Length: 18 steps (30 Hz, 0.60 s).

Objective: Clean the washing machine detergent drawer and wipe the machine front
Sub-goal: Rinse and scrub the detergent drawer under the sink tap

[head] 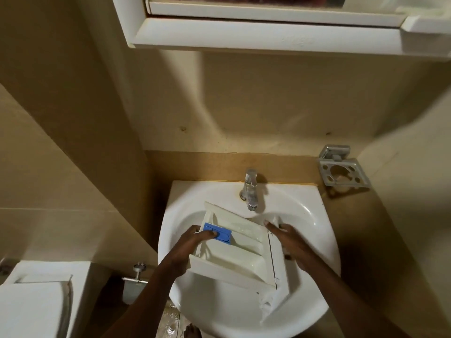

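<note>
White detergent drawer (239,254) (blue insert (220,234) inside) in left hand (192,245) and right hand (290,242), over sink (219,320)

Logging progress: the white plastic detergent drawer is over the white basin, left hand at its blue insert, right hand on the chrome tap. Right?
No: the head view shows the right hand gripping one end of the white plastic detergent drawer, not the chrome tap. The drawer is over the white basin, left hand at its blue insert.

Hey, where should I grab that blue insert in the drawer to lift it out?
Probably pinch the blue insert by its long edges, from above: it lies flat, face up, in the drawer end away from the front panel. The left hand, fingertips on the insert, and the right hand hold the drawer.
</note>
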Each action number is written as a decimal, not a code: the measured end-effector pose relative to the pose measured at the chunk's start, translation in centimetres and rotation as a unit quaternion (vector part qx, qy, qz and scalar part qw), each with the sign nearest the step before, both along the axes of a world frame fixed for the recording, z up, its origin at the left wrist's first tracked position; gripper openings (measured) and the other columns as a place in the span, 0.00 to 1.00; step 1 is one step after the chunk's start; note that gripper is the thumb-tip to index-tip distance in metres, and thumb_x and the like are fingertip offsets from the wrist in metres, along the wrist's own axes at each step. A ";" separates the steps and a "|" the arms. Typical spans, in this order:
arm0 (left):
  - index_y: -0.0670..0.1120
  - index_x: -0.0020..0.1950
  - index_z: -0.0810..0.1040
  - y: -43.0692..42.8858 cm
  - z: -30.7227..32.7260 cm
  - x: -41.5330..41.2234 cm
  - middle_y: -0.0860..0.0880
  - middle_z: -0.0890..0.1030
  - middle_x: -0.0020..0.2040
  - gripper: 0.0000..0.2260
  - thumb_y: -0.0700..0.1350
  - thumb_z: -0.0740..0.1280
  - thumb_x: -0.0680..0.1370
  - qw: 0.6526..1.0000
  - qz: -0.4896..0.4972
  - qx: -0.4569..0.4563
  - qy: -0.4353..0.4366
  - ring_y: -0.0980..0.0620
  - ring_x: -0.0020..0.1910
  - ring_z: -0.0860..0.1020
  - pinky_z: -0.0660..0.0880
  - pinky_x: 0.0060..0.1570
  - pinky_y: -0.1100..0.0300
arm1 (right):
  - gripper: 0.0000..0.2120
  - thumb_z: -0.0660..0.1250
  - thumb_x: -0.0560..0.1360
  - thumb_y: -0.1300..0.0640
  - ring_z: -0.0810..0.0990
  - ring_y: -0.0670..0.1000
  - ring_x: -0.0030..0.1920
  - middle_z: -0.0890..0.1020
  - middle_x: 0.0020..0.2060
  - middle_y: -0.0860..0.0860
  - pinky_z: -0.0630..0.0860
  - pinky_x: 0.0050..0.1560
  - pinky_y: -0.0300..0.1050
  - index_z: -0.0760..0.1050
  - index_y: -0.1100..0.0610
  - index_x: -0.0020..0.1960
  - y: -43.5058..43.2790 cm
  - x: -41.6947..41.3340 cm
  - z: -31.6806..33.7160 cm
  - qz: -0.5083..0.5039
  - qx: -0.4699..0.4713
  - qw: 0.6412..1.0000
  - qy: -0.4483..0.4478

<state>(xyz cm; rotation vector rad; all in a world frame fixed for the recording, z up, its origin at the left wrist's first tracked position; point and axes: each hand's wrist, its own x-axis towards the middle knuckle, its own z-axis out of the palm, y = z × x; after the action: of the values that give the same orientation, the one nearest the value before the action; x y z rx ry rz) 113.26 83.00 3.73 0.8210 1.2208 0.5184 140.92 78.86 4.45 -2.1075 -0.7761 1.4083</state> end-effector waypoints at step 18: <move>0.45 0.71 0.72 -1.3 -0.9 2.1 0.40 0.76 0.67 0.22 0.48 0.69 0.78 0.953 0.068 -0.208 -0.212 0.45 0.63 0.77 0.72 0.66 0.51 | 0.37 0.75 0.56 0.30 0.79 0.58 0.56 0.80 0.58 0.49 0.76 0.49 0.55 0.76 0.44 0.61 -2.7 3.2 3.5 -0.108 -0.026 0.975 0.192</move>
<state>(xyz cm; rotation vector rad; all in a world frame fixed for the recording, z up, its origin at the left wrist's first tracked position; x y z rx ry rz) 115.41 81.67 2.81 0.2480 0.9408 0.4945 144.11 76.12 8.00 -1.8064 -0.3508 1.6549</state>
